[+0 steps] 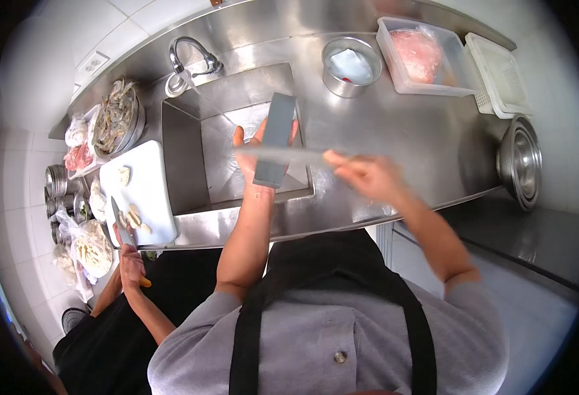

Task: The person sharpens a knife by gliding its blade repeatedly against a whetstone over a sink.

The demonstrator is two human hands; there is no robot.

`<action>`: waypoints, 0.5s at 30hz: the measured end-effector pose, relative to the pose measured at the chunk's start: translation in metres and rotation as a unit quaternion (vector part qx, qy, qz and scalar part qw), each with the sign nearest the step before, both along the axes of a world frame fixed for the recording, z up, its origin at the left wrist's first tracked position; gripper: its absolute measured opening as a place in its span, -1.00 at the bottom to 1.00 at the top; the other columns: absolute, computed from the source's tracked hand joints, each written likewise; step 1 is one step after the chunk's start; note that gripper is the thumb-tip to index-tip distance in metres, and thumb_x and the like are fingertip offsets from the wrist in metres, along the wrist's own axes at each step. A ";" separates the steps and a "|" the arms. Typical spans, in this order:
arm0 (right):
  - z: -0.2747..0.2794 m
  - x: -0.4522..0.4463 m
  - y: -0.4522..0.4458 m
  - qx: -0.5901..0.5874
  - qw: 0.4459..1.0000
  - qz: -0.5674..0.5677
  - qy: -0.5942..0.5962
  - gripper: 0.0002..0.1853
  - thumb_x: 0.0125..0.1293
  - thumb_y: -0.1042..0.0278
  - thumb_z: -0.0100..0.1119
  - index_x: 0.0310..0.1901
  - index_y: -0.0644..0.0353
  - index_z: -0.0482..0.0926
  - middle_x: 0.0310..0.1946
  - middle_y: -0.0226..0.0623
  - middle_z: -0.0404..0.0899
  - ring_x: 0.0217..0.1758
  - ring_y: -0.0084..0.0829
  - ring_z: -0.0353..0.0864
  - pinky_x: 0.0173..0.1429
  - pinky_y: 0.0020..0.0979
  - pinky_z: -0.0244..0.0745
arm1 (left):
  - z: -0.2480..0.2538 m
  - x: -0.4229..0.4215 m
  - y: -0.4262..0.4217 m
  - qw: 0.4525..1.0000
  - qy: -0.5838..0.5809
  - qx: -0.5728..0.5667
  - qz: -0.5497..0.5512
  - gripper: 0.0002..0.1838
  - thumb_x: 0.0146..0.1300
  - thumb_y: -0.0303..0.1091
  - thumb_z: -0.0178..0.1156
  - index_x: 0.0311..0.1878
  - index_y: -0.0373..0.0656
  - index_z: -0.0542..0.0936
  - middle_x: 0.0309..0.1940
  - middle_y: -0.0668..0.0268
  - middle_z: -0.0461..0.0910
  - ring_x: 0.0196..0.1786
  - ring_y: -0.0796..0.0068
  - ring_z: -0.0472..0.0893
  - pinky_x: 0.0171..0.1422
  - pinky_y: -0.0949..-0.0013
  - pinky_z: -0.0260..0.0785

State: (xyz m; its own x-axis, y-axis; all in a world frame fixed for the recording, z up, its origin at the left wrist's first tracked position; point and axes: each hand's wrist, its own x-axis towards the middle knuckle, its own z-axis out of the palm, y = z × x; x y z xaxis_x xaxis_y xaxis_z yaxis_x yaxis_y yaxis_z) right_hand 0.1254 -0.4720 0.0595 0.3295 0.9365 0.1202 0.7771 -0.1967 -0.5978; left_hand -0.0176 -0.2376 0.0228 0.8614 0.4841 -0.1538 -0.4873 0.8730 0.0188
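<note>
Head view: over the steel sink (183, 131), the left hand (249, 171) is cradling a grey oblong whetstone (279, 122), the right hand (372, 176) gripping a long silvery knife (289, 155), ideally evenly angled.

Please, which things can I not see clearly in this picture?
All in the head view:
- Knife edge: motion blur.
- Left hand: palm mostly behind the sharpening stone.
- Sink floor: partly behind that hand and stone.
- Pink contents of the plastic bin: wrapping obscures details.
- Co-worker: head outside the picture.
</note>
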 end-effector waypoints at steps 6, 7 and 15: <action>0.021 -0.007 0.006 -0.072 0.997 -0.040 0.009 -0.57 0.60 -0.13 0.13 0.40 -0.37 0.62 -0.22 -0.11 0.82 -0.27 -0.04 0.81 -0.09 -0.09 0.69 | -0.006 -0.001 -0.001 0.999 0.032 -0.007 0.017 -0.02 0.57 0.29 -0.24 0.56 -0.59 0.18 0.51 -0.24 0.35 0.55 -0.23 0.37 0.77 -0.19 0.08; 0.010 0.002 -0.004 -0.072 0.997 -0.039 0.011 -0.57 0.60 -0.13 0.13 0.40 -0.37 0.62 -0.22 -0.11 0.82 -0.27 -0.04 0.81 -0.09 -0.09 0.69 | -0.005 -0.003 0.002 0.999 0.034 -0.006 0.018 -0.02 0.57 0.29 -0.24 0.56 -0.59 0.18 0.51 -0.24 0.35 0.55 -0.23 0.37 0.77 -0.19 0.08; 0.019 -0.008 -0.011 -0.088 0.995 -0.043 -0.006 -0.55 0.60 -0.20 0.10 0.43 -0.44 0.59 -0.18 -0.20 0.83 -0.27 -0.07 0.82 -0.07 -0.03 0.69 | 0.012 -0.004 0.003 0.995 0.092 -0.002 0.038 -0.07 0.59 0.24 -0.29 0.55 -0.58 0.22 0.51 -0.24 0.35 0.60 -0.21 0.31 0.78 -0.16 0.03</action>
State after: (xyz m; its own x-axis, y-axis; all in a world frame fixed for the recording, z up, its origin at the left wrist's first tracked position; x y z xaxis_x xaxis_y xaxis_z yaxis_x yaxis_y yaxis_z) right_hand 0.1179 -0.4832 0.0783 0.4086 0.9119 -0.0388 0.7596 -0.3633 -0.5395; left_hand -0.0219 -0.2349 0.0344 0.7797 0.5453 -0.3079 -0.5402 0.8344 0.1097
